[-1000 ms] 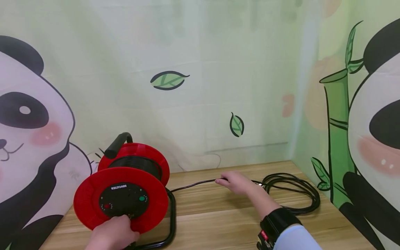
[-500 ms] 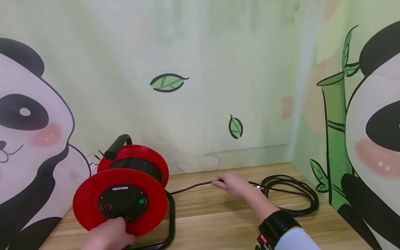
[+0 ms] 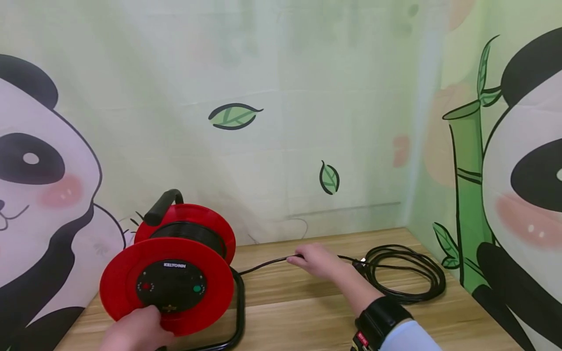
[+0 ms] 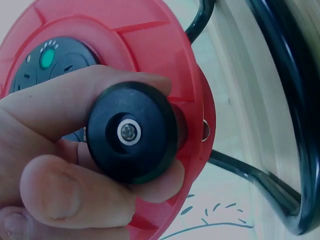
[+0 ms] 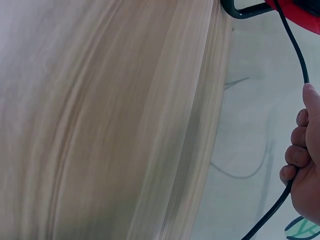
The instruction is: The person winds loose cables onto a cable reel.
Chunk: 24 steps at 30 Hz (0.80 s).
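A red cable reel [image 3: 171, 287] with a black socket panel stands at the left of the table, black cable wound between its flanges. My left hand [image 3: 138, 329] is at the lower left of its front flange. In the left wrist view those fingers curl round a round black crank knob [image 4: 132, 132] with a screw in its middle. From the reel a black cable [image 3: 263, 264] runs rightward to my right hand [image 3: 318, 261], which grips it in curled fingers. Beyond that hand, the cable continues toward a loose coil [image 3: 432, 290] on the table.
The reel's black tube frame [image 3: 240, 312] rests on the wooden table [image 3: 290, 317], and its carrying handle [image 3: 161, 208] rises behind. A printed backdrop [image 3: 281, 146] with pandas and leaves borders the back and the right side.
My left hand has moved left and slightly down along the lower part of the front flange. My right hand has shifted a little left, toward the reel, still gripping the cable.
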Each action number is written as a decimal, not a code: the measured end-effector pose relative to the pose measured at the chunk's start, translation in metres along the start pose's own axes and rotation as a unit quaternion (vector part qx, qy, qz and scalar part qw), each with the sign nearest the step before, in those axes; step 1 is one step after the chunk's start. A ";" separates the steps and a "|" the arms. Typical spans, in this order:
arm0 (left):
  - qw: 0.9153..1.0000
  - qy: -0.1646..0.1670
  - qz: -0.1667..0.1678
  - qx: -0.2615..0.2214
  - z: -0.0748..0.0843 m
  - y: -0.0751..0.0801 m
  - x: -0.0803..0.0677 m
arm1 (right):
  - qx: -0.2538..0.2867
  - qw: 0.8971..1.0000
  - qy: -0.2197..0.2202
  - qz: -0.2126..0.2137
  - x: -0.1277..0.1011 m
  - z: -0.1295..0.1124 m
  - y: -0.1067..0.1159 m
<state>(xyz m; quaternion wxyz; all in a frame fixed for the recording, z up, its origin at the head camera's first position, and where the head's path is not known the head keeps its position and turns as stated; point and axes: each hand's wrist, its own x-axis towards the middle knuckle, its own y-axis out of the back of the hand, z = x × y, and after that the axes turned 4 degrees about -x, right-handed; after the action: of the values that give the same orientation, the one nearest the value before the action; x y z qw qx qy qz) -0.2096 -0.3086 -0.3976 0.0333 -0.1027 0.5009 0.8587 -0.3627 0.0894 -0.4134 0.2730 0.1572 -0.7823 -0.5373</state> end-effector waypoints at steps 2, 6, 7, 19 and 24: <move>1.000 0.008 -0.003 -0.008 -0.005 0.003 0.002 | -0.001 1.000 0.002 0.001 0.002 -0.004 -0.001; 0.999 0.023 -0.011 -0.038 -0.013 0.012 0.003 | -0.001 1.000 0.004 -0.003 0.007 -0.012 -0.002; 0.998 0.027 -0.012 -0.047 -0.014 0.014 0.002 | 0.001 1.000 0.004 -0.004 0.007 -0.014 -0.003; 0.984 0.027 -0.001 -0.178 -0.026 0.037 -0.012 | -0.019 1.000 0.020 -0.005 0.018 -0.035 -0.006; 0.991 0.031 0.008 -0.133 -0.038 0.042 -0.009 | -0.025 1.000 0.016 -0.004 0.023 -0.045 -0.009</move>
<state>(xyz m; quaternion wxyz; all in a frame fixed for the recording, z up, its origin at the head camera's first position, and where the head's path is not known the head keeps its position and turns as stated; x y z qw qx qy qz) -0.2025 -0.3616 -0.3780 -0.0030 -0.1285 0.3839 0.9144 -0.3549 0.0391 -0.4034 0.2875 0.1624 -0.7634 -0.5552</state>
